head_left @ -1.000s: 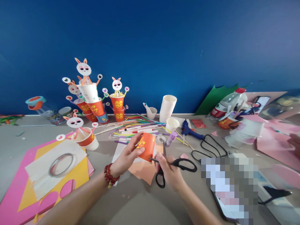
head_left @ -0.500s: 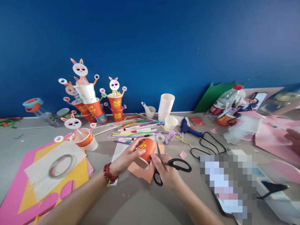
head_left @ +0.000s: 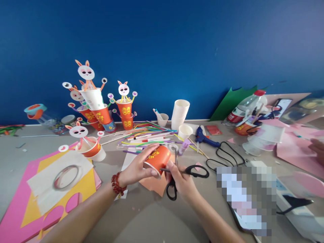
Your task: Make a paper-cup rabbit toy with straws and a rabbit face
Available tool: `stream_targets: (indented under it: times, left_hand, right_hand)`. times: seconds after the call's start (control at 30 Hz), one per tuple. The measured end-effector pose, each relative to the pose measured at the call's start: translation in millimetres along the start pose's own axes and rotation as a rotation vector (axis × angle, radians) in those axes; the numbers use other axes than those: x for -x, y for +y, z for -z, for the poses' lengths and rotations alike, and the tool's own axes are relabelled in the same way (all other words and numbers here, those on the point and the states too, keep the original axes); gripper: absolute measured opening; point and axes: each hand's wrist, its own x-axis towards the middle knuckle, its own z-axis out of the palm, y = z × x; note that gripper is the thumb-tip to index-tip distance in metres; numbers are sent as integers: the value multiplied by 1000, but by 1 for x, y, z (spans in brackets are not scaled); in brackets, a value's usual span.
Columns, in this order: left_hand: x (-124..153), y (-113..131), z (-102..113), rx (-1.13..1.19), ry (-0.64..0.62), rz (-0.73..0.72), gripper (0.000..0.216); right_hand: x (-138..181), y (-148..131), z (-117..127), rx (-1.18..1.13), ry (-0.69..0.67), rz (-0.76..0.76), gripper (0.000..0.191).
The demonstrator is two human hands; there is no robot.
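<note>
An orange paper cup (head_left: pixel 162 158) with yellow lettering lies tilted in my left hand (head_left: pixel 136 168), its open rim toward the lower left. My left fingers wrap over its top and the thumb presses near the rim. Black-handled scissors (head_left: pixel 196 171) are held by my right hand (head_left: pixel 181 179), with the blades spread apart. One blade lies against the cup's side and the other points upward beyond it. Under the cup, an orange paper sheet (head_left: pixel 153 185) and a white sheet (head_left: pixel 128 161) lie on the table.
Rabbit-faced cup figures (head_left: pixel 125 109) stand at the back left. Pens and sticks (head_left: pixel 148 136) lie behind my hands. A blue glue gun (head_left: pixel 204 138), its cord and a phone (head_left: pixel 240 219) are to the right. Another person's hand (head_left: pixel 316 150) is at the far right.
The cup has turned in my left hand, its rim now facing more to the left. The scissor blades have spread apart, with one now against the cup's side.
</note>
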Motion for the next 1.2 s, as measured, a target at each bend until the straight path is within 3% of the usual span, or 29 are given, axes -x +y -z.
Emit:
stream_targets:
  times: [0.13,0.23,0.33,0.57,0.87,1.07,1.2]
  left_hand:
    - [3,-3,-6,-43,90,-105,100]
    - [4,1,-14,-143,214,-148,88]
    - [5,8,-18,-316,253,-132,75]
    - [5,10,-22,-328,209,-150,57]
    - [7,5,-26,-341,172,-199,49]
    - [5,11,-20,-346,72,-147,39]
    - [3,14,-15,-305,19,-135,39]
  right_hand:
    - [0,-5,-4,-146,79,-91,66]
    - [0,-3,-5,-134,77,-95,67]
    - [0,3,-6,-111,31,-73,63]
    - [-1,7,-6,6,-9,-40,63]
    - [0,11,-6,73,16,-65,60]
    - [-2,12,-2,372,67,159,54]
    - [-3,8,2,493,9,231,54]
